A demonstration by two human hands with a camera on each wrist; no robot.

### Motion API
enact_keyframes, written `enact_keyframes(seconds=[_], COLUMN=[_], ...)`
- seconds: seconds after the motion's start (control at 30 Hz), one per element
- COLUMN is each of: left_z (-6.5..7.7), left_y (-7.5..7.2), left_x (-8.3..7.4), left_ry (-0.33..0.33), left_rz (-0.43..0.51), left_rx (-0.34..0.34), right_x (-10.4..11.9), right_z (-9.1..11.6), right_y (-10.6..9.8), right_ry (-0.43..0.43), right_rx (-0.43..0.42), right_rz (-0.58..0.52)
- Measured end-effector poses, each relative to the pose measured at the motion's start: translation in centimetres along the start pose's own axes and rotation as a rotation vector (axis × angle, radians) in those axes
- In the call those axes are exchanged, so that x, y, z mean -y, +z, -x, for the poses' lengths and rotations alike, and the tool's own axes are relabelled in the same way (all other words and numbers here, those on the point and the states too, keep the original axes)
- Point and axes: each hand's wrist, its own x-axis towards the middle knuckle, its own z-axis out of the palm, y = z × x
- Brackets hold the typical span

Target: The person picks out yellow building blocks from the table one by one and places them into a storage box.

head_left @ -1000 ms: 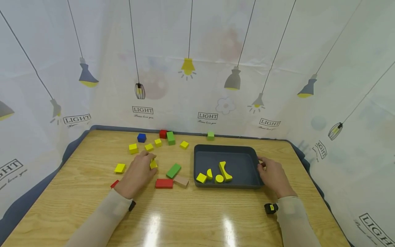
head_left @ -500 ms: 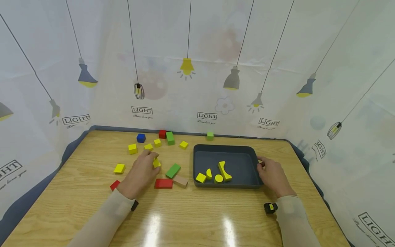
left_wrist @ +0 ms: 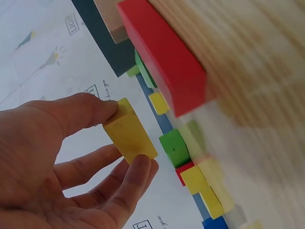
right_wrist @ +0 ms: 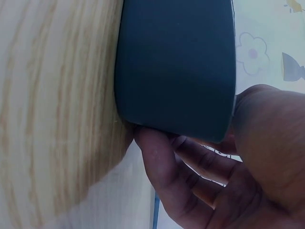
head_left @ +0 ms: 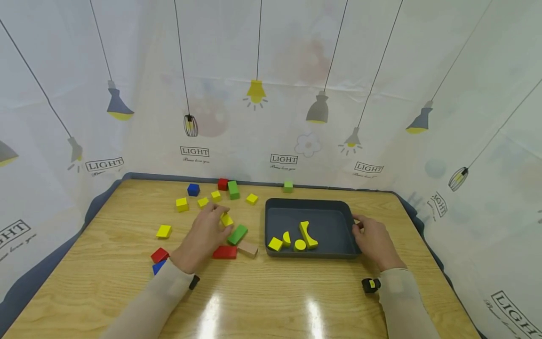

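Observation:
Between thumb and fingers my left hand (head_left: 204, 237) pinches a yellow block (left_wrist: 128, 133), which also shows past the fingertips in the head view. The hand hovers over the table near a green block (head_left: 238, 234) and a red block (left_wrist: 164, 57). My right hand (head_left: 376, 240) grips the right wall of a dark grey tray (head_left: 338, 254), its thumb at the rim and fingers under the side in the right wrist view. Inside the tray lie a yellow cube (head_left: 275, 244), a half-round (head_left: 286, 239), a cylinder (head_left: 300, 245) and an arch block (head_left: 308, 235).
A tan block (head_left: 247, 249) lies left of the tray. Along the back stand a blue cube (head_left: 193, 189), a red cube (head_left: 222, 184), a light green cube (head_left: 288, 187) and several yellow blocks. A red block (head_left: 159, 255) and a blue block (head_left: 158, 266) lie by the left forearm.
My left hand has moved right with the yellow block, toward the tray, and uncovered a blue block by the forearm. The right hand and tray have stayed in place.

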Motion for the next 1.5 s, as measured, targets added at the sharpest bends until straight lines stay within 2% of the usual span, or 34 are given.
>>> enact_keyframes(seconds=[0.27, 0.47, 0.6, 0.83, 0.93, 1.03, 1.17, 1.5], left_z=[-1.0, -1.2, -1.3, -1.5, -1.7, -1.9, -2.0, -2.4], left_y=[1.0, 1.9, 2.5, 3.4, 3.8, 4.2, 4.9, 5.9], left_x=[-2.1, -3.7, -4.9, -6.9, -7.6, -8.2, -8.8, -9.3], left_ry=[0.065, 0.122, 0.138, 0.128, 0.148, 0.198, 0.235, 0.248], left_rz=[0.005, 0.031, 0.041, 0.067, 0.088, 0.074, 0.064, 0.07], left_rx=[-0.058, -0.076, -0.082, -0.024, -0.006, -0.01, -0.007, 0.028], right_x=[0.1, 0.3, 0.3, 0.0, -0.2, -0.3, -0.3, -0.3], right_z=[0.0, 0.0, 0.1, -0.1, -0.1, 0.0, 0.0, 0.0], right_y=[-0.1, -0.2, -0.2, -0.1, 0.0, 0.0, 0.1, 0.2], right_ry=[-0.013, -0.009, -0.002, 0.004, 0.004, -0.006, -0.024, -0.031], right_rx=[-0.005, 0.002, 0.006, 0.001, -0.004, -0.009, -0.018, -0.018], right_rz=[0.002, 0.001, 0.005, 0.016, 0.021, 0.017, 0.011, 0.014])
